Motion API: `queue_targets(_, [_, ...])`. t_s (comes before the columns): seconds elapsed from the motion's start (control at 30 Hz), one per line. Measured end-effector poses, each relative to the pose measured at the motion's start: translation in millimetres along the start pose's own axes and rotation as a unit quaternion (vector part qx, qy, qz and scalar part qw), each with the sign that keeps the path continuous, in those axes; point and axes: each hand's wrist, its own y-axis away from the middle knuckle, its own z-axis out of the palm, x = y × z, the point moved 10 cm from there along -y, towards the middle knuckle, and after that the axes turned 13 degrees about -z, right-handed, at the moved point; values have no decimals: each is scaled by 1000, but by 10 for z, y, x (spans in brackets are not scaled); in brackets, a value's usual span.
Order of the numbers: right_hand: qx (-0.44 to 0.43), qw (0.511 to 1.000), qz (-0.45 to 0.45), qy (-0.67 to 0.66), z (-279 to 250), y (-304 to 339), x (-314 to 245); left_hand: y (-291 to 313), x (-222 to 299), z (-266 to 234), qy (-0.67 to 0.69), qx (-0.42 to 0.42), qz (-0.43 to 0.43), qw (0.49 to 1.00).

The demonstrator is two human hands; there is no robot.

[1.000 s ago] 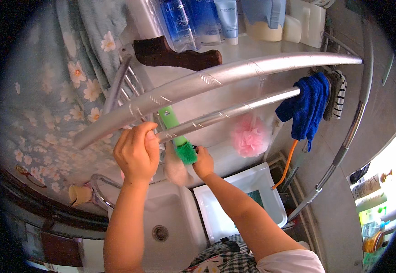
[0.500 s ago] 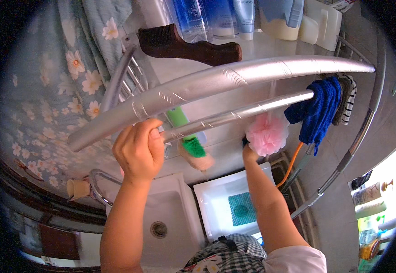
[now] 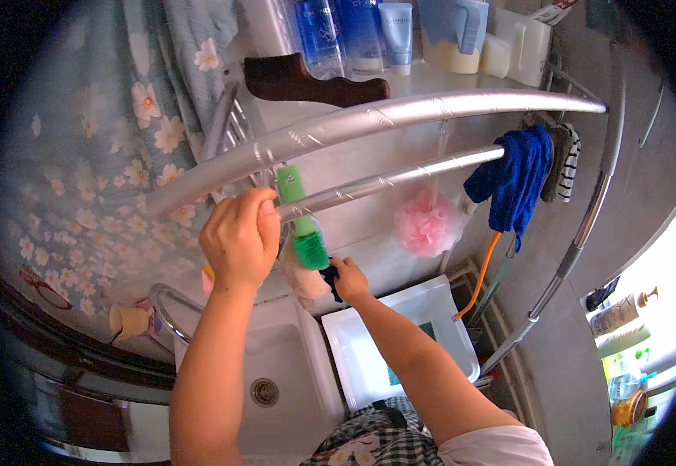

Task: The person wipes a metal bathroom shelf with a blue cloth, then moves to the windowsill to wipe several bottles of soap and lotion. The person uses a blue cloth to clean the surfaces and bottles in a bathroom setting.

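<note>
My left hand (image 3: 239, 241) is closed around the left end of the lower silver rail (image 3: 384, 185) of a wall rack. Low behind that rail, my right hand (image 3: 351, 281) has its fingers closed on a small dark cloth (image 3: 330, 285). Beside this cloth hang a green-bristled brush (image 3: 311, 250) with a light green handle and a beige, soft-looking item (image 3: 304, 281), partly hidden by the brush. A pink bath puff (image 3: 426, 224) hangs to the right of my right hand. A blue cloth (image 3: 518, 175) drapes over the rail's right end.
A thicker rail (image 3: 400, 111) curves above, below a shelf with a dark wooden comb (image 3: 315, 83) and several bottles. Underneath are a white sink (image 3: 291, 349) with a curved faucet (image 3: 169, 314) and a white basin (image 3: 346, 342). A flowered curtain (image 3: 82, 194) hangs at left.
My right hand has moved left, from behind the pink puff to beside the green brush, with the dark cloth. My left hand stays on the rail. The view has shifted slightly.
</note>
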Motion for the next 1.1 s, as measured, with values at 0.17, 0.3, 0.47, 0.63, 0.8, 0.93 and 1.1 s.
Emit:
queue_targets(0.17, [79,981,43,-170,-35,524,874,-46,107,13,8,12,-1,1000])
queue_targets(0.3, [41,772,159,-614,-390,998,413,13,-4,-36,-9,12,-11,1000])
queue_targets(0.47, [-9,621,121,-775,-1023,1329,-306,24,-23,-35,5,9,-18,1000])
queue_targets(0.63, [-27,604,38,-796,-1373,1512,-596,42,-27,0,-21,-29,-62,997])
queue_targets(0.8, [-133,984,-32,-112,-1266,1653,-342,38,12,-2,-28,-26,-55,998])
queue_targets(0.93, [-3,943,52,-330,-1355,1761,-166,42,6,-56,-29,-14,-58,998])
queue_targets(1.1, [72,983,41,-164,-1901,1726,-204,57,-7,-10,-45,-38,-74,995])
